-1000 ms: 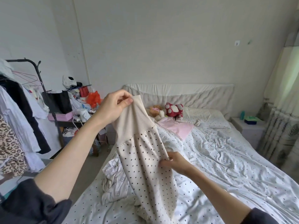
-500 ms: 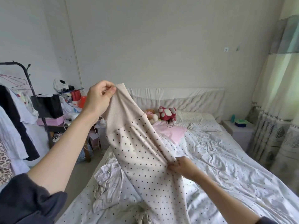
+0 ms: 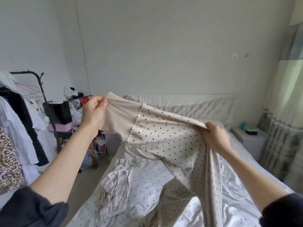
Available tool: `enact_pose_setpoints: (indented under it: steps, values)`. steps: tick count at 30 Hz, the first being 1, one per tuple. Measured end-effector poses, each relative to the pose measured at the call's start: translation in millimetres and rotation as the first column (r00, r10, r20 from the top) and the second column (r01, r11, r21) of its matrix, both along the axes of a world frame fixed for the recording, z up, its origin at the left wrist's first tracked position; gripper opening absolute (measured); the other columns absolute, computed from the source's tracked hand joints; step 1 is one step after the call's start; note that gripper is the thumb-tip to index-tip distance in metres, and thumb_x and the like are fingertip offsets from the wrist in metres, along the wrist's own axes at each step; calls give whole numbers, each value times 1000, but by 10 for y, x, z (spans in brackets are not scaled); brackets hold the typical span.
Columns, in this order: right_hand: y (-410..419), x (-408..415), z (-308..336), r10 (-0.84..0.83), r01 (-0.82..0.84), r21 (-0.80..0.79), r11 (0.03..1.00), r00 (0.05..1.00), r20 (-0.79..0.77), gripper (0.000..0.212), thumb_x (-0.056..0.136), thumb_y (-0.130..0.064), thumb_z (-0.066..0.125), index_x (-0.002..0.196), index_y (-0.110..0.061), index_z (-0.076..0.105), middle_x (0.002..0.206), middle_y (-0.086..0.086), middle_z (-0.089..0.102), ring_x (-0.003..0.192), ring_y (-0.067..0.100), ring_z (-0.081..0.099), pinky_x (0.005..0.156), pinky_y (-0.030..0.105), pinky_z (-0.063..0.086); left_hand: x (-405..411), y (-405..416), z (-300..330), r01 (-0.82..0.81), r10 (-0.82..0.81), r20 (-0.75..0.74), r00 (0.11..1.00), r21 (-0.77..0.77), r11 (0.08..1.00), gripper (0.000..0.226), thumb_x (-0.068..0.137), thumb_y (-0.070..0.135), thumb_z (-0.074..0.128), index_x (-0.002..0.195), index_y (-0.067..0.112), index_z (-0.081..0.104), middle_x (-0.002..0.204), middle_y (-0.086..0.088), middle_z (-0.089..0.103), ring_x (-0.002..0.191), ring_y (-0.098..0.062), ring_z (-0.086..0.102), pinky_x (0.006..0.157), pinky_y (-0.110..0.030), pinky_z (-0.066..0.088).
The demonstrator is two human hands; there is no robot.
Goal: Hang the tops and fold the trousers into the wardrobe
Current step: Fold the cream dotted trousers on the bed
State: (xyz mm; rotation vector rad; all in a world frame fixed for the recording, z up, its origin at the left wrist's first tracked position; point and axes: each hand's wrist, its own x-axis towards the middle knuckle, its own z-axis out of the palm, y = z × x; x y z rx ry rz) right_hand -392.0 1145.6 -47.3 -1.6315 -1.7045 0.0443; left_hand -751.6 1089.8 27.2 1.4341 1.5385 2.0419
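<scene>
The left hand (image 3: 94,110) pinches the ribbed waistband of the dotted trousers (image 3: 165,141) at 9 o'clock; the right hand (image 3: 214,136) grips the fabric at 3 o'clock, above the bed (image 3: 237,190). Best to pull taut, align the 2 legs, then lower flat before folding.

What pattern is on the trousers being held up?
Cream with small dark dots, plain waistband; head view shows the trousers.

The polka-dot trousers (image 3: 165,145) hide the pillows, perhaps; their legs run off-frame below.
</scene>
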Motion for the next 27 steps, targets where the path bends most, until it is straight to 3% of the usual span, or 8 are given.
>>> enact_pose_setpoints:
  steps: [5,9,12,14,17,19,22,27]
  values:
    - [-167,473,583,-221,230,147,962,972,-76,19,89,-19,50,95,-4,62,92,24,65,84,40,59,62,33,34,441,90,313,105,-108,27,994,84,991,6,96,12,50,98,13,56,82,9,57,75,1,50,69,-10,39]
    - [-418,864,547,-316,310,-67,948,911,-264,41,94,-39,48,93,-3,67,88,21,65,80,35,59,65,31,38,890,28,462,174,-177,5,984,152,973,6,96,10,51,98,13,56,82,8,57,73,1,50,71,-13,39]
    - [-706,1094,222,-84,3,-258,966,949,-305,48,92,-45,55,62,-8,60,56,3,53,52,18,46,49,23,33,1040,-36,361,165,-162,-41,986,121,979,5,96,13,52,98,14,56,82,12,57,74,1,51,69,-13,39]
    - [-953,1195,-54,81,-172,-364,915,965,-250,42,89,-42,59,59,-13,56,51,-6,45,46,9,38,42,17,27,1055,-95,176,151,-150,-26,988,70,986,5,96,14,52,99,14,56,81,12,57,75,-1,50,68,-13,38]
    - [-1231,1260,-493,237,-269,-486,832,963,-129,36,91,-34,60,62,-18,46,59,-7,39,52,7,34,46,18,27,1064,-253,-139,127,-128,-26,991,-21,992,7,96,13,52,101,13,57,81,13,56,75,-2,51,65,-9,38]
    - [-1403,1263,-824,273,-215,-572,791,962,15,36,93,-20,56,61,-18,39,62,-5,39,56,9,34,50,22,26,1095,-441,-360,126,-129,-33,991,-75,989,9,95,11,52,102,11,58,81,12,57,79,-6,53,68,-11,39]
    - [-1583,1215,-1162,154,-71,-565,822,983,102,32,82,2,46,59,-15,31,61,0,36,67,17,38,52,30,22,1079,-711,-529,111,-118,-58,991,-104,988,7,95,11,54,98,15,59,85,7,60,87,-13,55,72,-16,41]
    - [-1935,1147,-1225,-221,119,-355,927,939,-263,26,89,0,40,65,-7,41,61,8,45,63,22,44,52,30,26,1045,-1253,-602,130,-138,-64,988,-108,986,6,95,14,54,96,16,59,97,-3,62,89,-13,56,78,-23,41]
